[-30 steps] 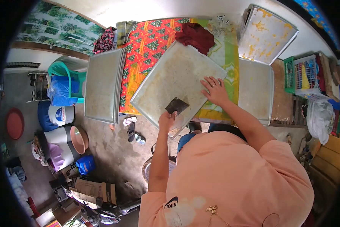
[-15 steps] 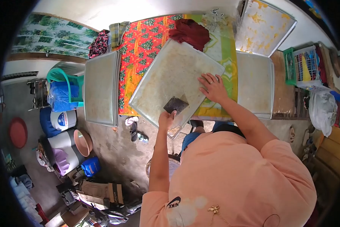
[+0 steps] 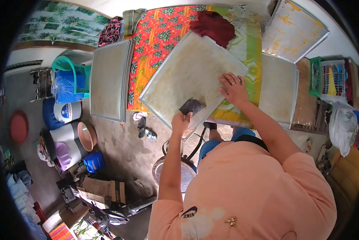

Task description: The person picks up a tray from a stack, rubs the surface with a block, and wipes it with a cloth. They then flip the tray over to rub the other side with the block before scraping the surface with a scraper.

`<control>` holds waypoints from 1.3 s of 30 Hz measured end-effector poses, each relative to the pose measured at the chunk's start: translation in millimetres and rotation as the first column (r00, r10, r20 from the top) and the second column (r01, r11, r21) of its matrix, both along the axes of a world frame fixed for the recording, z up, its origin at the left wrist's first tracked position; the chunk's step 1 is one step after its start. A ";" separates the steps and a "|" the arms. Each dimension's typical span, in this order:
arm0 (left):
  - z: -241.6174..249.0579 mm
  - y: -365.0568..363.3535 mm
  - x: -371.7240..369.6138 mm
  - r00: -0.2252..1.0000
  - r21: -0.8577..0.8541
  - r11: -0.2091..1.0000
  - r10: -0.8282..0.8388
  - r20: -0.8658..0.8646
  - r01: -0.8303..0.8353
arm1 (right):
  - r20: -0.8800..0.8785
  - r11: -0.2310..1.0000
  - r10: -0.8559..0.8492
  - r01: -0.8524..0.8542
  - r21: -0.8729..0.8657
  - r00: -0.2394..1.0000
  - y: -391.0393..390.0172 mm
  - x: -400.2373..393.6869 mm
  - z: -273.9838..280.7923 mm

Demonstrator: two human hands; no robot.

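My left hand grips the near edge of a dark, flat rectangular piece, thumb on top. The piece rests on or just over the near part of a large greyish sheet with a pale rim; whether it touches cannot be made out. The sheet lies turned at an angle on the cloth-covered table, its near corner reaching past the table edge. My right hand lies flat on the sheet's right side, fingers spread. A dark red cloth is bunched at the sheet's far corner.
A stack of similar sheets stands left of the table. Another sheet lies to the right, with a yellow-stained panel leaning behind. A round-seated stool is beside me. Baskets stand at the far right.
The view has shifted, so the table appears higher and slightly right. My left hand still grips the dark piece, which is a little differently angled. My right hand stays on the sheet.
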State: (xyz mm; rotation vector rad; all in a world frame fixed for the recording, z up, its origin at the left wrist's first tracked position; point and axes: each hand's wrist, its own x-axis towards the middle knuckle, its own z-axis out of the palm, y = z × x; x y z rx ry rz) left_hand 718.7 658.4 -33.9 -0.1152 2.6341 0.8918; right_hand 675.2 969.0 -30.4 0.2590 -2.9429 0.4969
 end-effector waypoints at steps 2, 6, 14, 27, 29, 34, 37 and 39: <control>23.9 11.4 -4.8 0.993 -0.018 0.993 0.113 0.037 -0.113 | -0.012 1.000 0.004 -0.004 -0.005 1.000 -0.6 -1.0 1.4; 19.7 15.8 2.1 0.999 -0.067 0.996 0.051 0.001 -0.051 | -0.011 1.000 0.015 -0.015 -0.009 1.000 1.0 -1.7 2.8; -12.8 -8.9 -0.2 0.985 0.240 0.956 0.165 0.042 -0.170 | -0.013 1.000 -0.002 0.002 0.012 1.000 0.9 -1.9 -2.3; 29.4 75.5 -15.7 0.816 0.651 0.539 0.530 0.231 -0.535 | 0.442 0.527 0.093 0.333 -0.782 0.892 -42.9 -4.4 3.6; 19.2 85.2 -9.7 0.843 0.629 0.584 0.479 0.243 -0.513 | 0.392 0.531 0.035 0.315 -0.787 0.919 -55.4 -2.2 9.0; 13.1 97.2 2.1 0.909 0.743 0.560 0.386 0.158 -0.367 | 0.055 0.822 0.166 -0.107 -0.559 0.985 -57.8 -21.1 25.2; 22.4 99.1 1.3 0.878 0.765 0.503 0.448 0.168 -0.402 | 0.426 0.456 0.075 0.349 -0.819 0.901 -76.6 -23.8 10.6; 24.6 98.2 -0.2 0.871 0.755 0.511 0.465 0.161 -0.412 | 0.652 0.264 0.258 0.598 -0.757 0.713 -74.4 -24.0 23.3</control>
